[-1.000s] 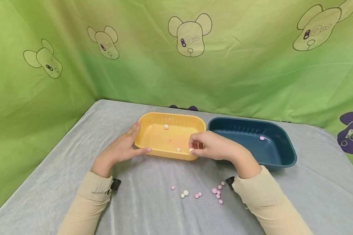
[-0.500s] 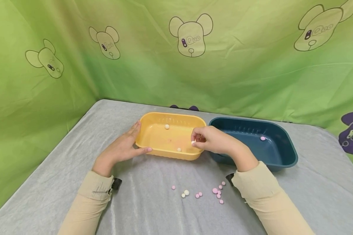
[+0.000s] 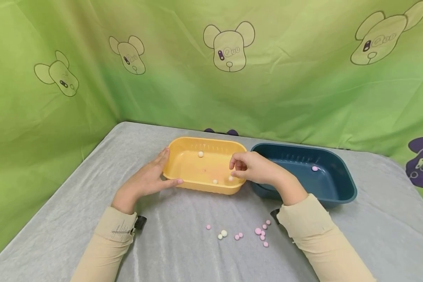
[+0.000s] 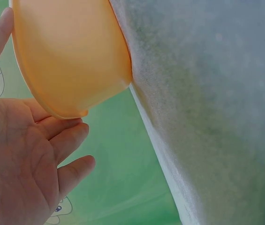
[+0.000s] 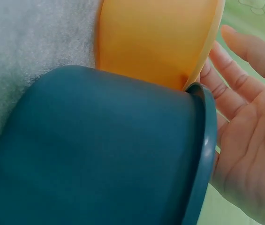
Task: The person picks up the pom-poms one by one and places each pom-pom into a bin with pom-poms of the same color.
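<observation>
My left hand (image 3: 142,182) spans the left end of the yellow basin (image 3: 204,188), its fingers at the left side and the thumb on the front rim. In the left wrist view the fingers are extended and touch the basin edge. Over the basin's right end, my right hand (image 3: 252,167) has its fingers loosely bent and apart, with nothing between them. A small white ball (image 3: 230,178) is just below its thumb; whether it touches the basin floor I cannot tell. Two other white balls lie in the basin, one near the back (image 3: 201,154) and one near the front (image 3: 215,181).
A dark blue basin (image 3: 351,194) stands against the yellow one on the right, with a pink ball (image 3: 315,169) inside. On the grey cloth (image 3: 176,243) in front lie two white balls (image 3: 224,233) and several pink balls (image 3: 258,231). A green curtain (image 3: 176,98) hangs behind.
My right hand rose slightly from the front of the yellow basin while pinching a white ball, then let it go. The left hand stays at the basin's left end.
</observation>
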`<action>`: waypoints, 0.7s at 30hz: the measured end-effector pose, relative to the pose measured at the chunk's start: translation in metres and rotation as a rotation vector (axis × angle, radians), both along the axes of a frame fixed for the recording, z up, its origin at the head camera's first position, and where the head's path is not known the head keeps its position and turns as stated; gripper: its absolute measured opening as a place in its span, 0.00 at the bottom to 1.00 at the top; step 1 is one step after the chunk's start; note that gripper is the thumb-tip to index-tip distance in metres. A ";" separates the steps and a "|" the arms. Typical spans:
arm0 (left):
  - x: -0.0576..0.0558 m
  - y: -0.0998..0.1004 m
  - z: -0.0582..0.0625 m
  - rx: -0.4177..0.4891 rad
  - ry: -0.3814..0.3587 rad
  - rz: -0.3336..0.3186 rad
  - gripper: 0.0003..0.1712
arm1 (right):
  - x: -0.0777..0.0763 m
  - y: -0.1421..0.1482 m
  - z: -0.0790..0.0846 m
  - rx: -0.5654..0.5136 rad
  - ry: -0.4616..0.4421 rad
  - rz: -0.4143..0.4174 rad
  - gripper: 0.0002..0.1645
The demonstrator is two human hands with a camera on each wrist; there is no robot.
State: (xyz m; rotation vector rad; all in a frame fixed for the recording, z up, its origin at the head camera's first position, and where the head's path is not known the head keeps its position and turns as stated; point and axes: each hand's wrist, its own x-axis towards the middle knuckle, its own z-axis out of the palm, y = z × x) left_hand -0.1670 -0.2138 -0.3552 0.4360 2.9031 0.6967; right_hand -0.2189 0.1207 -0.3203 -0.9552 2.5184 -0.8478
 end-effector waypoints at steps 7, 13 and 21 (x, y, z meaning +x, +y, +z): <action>0.000 0.000 -0.001 -0.001 -0.005 0.006 0.65 | 0.002 0.000 -0.001 0.002 0.009 -0.002 0.04; 0.001 0.000 -0.002 -0.002 -0.005 0.006 0.66 | 0.007 0.000 0.000 0.000 0.019 0.000 0.04; 0.000 0.000 -0.001 -0.003 -0.005 0.011 0.66 | 0.014 0.001 0.005 0.022 0.061 -0.009 0.04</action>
